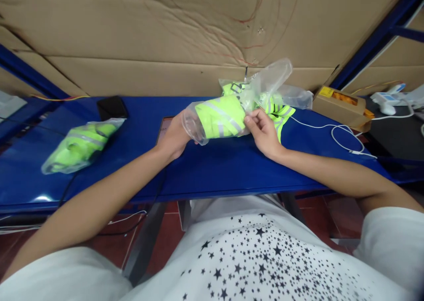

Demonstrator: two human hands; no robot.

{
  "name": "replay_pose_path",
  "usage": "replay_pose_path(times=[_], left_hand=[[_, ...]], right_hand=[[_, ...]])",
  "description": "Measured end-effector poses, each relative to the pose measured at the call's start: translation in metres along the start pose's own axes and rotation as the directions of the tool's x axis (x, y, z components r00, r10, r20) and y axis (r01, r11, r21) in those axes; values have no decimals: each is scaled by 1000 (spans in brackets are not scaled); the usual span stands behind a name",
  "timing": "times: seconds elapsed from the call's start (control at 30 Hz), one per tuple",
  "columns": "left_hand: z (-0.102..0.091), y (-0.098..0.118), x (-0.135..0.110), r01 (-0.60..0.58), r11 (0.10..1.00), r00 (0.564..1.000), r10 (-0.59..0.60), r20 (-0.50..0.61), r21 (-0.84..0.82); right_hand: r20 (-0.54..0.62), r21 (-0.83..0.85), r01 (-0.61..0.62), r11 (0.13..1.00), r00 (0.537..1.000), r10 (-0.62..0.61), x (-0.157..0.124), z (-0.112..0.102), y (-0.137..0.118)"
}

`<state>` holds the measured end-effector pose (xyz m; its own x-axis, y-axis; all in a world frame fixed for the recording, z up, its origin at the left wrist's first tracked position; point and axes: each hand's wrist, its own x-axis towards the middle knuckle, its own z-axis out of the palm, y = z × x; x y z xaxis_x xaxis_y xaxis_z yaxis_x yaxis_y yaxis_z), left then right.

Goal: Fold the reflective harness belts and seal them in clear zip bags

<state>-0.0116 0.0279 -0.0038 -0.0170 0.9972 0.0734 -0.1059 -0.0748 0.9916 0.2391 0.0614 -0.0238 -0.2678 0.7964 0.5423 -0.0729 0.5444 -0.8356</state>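
Between my hands is a clear plastic bag (195, 123) with a folded neon yellow reflective vest (221, 115) inside, held just above the blue table. My left hand (177, 135) grips the bag's left end, its fingers mostly hidden behind the plastic. At the other end, my right hand (263, 131) pinches the bag's edge between thumb and fingers. Behind and to the right lie more neon yellow reflective pieces (280, 113) with loose clear plastic (273, 78) over them. Another bagged neon yellow vest (81, 146) rests at the left.
On the blue table (212, 168), a phone-like flat object (164, 128) lies under my left hand. A black flat item (111, 108) sits at the back left. To the right are a cardboard box (344, 108) and a white cable (344, 137). Brown cardboard (149, 36) lines the back.
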Motion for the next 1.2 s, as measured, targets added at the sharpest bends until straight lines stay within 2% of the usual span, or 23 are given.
replay_pose_path(times=[0.1, 0.27, 0.43, 0.6, 0.77, 1.0, 1.1, 1.2], left_hand=[[-7, 0, 7, 50, 996, 997, -53, -48, -74], [-13, 2, 9, 38, 978, 996, -19, 93, -204], [-14, -1, 9, 34, 991, 988, -13, 156, -130], [-20, -11, 17, 72, 992, 992, -60, 113, -103], [-20, -9, 16, 94, 990, 991, -83, 108, -101], [-18, -9, 13, 131, 991, 972, -122, 203, -30], [-15, -9, 13, 111, 993, 979, -103, 173, -37], [-9, -6, 10, 24, 997, 994, -15, 111, -79]], right_hand=[[11, -11, -56, 998, 998, 56, -3, 3, 11], [-24, -2, 8, 1000, 1000, -8, -2, 1, 9], [68, -75, 85, 994, 995, -80, -11, 0, 4], [176, -179, 126, 976, 980, -95, -19, 3, 3], [187, -246, 190, 951, 971, -146, -19, 1, 2], [234, -307, 241, 921, 957, -172, -24, -3, 0], [195, -269, 194, 943, 970, -144, -21, -1, -1], [59, -133, 95, 987, 994, -87, -12, 2, 1]])
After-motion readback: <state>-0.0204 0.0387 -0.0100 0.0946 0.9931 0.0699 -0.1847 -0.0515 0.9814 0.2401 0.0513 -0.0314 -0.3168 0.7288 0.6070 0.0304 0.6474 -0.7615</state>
